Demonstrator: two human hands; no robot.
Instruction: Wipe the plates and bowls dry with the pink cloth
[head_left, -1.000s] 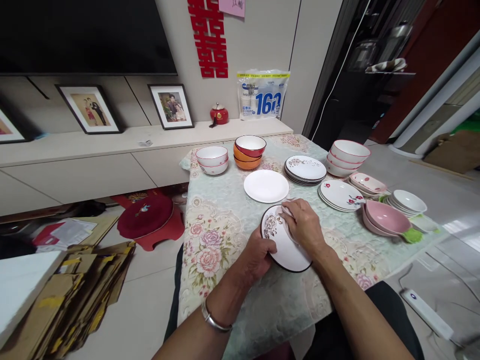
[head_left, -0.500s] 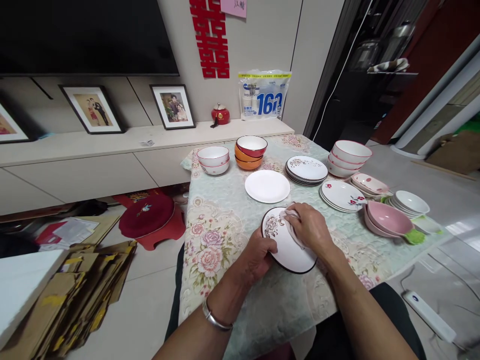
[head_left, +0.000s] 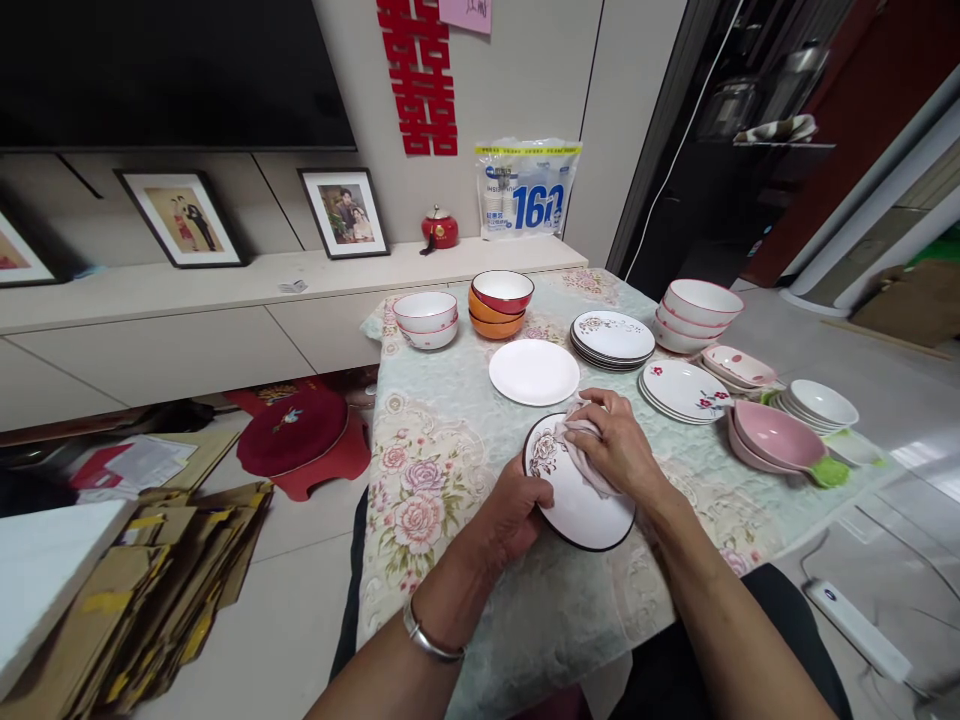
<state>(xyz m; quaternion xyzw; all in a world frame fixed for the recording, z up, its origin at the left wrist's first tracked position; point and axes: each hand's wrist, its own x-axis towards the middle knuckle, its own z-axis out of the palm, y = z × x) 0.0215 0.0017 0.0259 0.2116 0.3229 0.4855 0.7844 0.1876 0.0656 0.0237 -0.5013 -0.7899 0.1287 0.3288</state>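
1. Wiping seems to be the work in hand: the right hand has a pale cloth on the face of a dark-rimmed plate.
2. Over the last 1 second, more of that cloth has come into sight. It was mostly tucked under the fingers; now it spreads loosely across the plate's far right part. The plate itself has barely shifted, so I'd judge this wipe to be midway, not finished.
3. From where I stand, the left hand is clamped on the plate's left edge, thumb on top; its other fingers are hidden below.
4. The right hand's fingers are bunched together on the cloth, just right of the printed brown flower.
5. The plate sits between the 2 hands, above the near part of the tablecloth; I can't tell whether it touches down. Just beyond it lies a plain white plate.
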